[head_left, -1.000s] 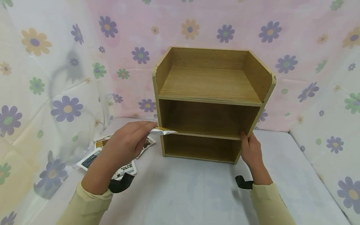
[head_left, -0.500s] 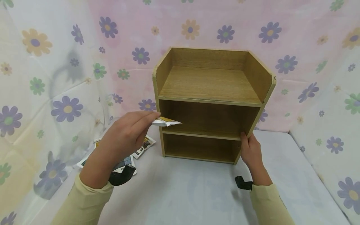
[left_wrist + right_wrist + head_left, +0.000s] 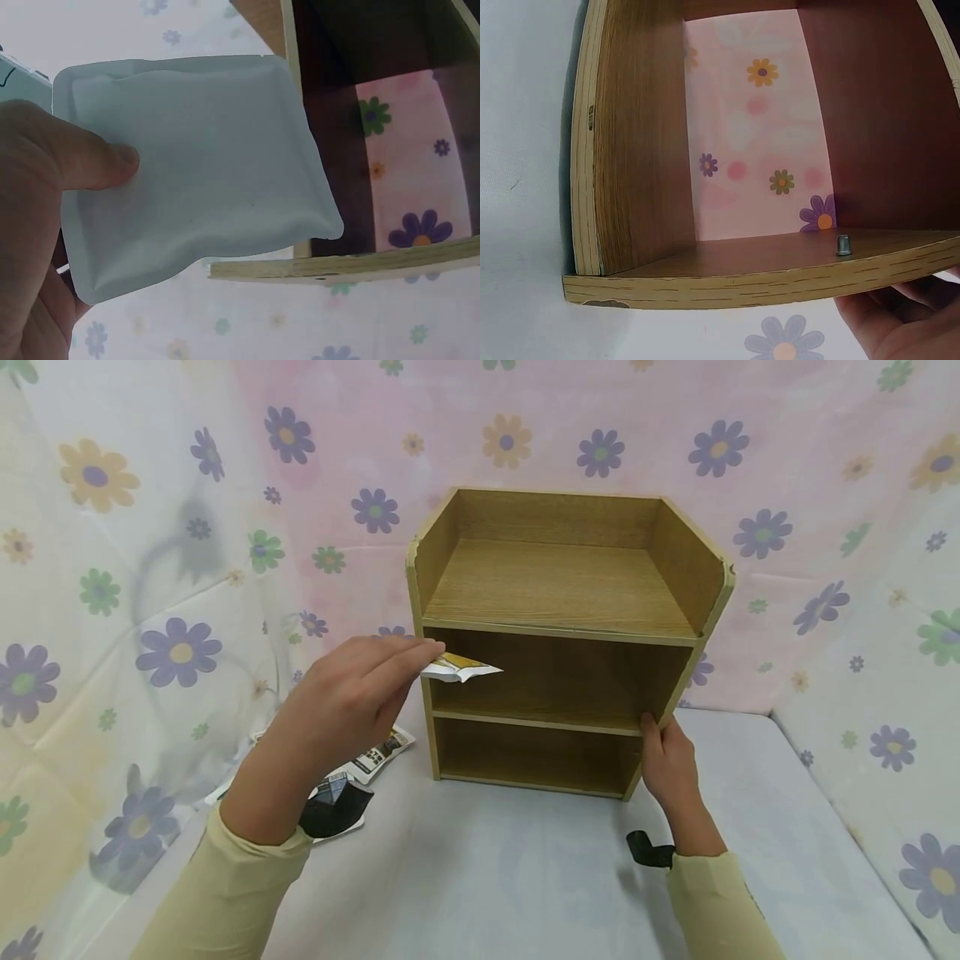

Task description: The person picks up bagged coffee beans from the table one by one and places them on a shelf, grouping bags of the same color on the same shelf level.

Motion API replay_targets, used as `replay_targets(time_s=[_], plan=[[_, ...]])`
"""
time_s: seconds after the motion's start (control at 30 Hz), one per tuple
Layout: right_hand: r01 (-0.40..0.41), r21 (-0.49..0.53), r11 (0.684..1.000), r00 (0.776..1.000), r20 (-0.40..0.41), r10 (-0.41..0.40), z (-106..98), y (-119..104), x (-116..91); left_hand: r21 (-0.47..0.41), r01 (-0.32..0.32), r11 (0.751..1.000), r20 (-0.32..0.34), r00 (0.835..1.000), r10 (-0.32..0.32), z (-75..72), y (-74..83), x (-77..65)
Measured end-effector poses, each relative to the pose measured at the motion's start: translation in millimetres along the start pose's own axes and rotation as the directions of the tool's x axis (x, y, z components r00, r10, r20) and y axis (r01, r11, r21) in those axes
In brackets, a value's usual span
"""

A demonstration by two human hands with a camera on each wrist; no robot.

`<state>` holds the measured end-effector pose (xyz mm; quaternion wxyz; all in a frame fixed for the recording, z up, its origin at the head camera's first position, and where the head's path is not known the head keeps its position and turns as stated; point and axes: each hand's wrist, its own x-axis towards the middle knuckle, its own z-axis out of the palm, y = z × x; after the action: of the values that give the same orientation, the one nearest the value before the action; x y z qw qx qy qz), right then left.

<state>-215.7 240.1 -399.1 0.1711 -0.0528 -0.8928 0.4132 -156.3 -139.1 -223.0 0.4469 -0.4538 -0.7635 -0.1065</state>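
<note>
My left hand (image 3: 337, 710) pinches a flat sealed packet (image 3: 461, 667), raised at the left front of the shelf unit's middle compartment. Yellow print shows on the packet's upper side. Its plain white back (image 3: 195, 165) fills much of the left wrist view, with the thumb pressed on it. A small wooden shelf unit (image 3: 562, 585) stands upright, with an open top tray above two compartments. My right hand (image 3: 670, 760) grips the front edge of the unit's right side panel, low down, near the middle board. In the right wrist view, that panel hides part of the fingers.
More printed packets (image 3: 382, 756) lie on the white-covered table (image 3: 480, 877) at the left, partly hidden by my left arm. A small metal peg (image 3: 844, 244) sticks out of the inner side panel. Flowered cloth (image 3: 315, 485) hangs behind and at both sides.
My left hand has risen and moved right with the packet, from level with the middle board's edge to in front of the middle compartment. The right hand and shelf unit have stayed put.
</note>
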Motion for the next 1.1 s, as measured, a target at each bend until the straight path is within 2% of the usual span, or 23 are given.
replay_targets(time_s=[0.3, 0.5, 0.8, 1.1], plan=[[-0.012, 0.007, 1.000, 1.000, 0.010, 0.012, 0, -1, -1, 0.033, -0.012, 0.999, -0.006, 1.000, 0.012, -6.4, -1.0, 17.8], [-0.013, 0.009, 1.000, 1.000, 0.004, 0.013, -1, -1, -1, 0.051, 0.000, 0.999, -0.042, 0.999, 0.002, -7.0, -0.4, 28.9], [-0.008, 0.010, 1.000, 1.000, -0.015, 0.008, -1, 1, -1, 0.061, 0.061, 0.996, -0.075, 0.996, -0.056, 8.0, -10.3, 43.0], [0.003, 0.025, 1.000, 1.000, -0.017, -0.003, 1, -1, -2, 0.040, 0.095, 0.995, -0.037, 0.995, -0.093, 21.8, -20.9, 48.4]])
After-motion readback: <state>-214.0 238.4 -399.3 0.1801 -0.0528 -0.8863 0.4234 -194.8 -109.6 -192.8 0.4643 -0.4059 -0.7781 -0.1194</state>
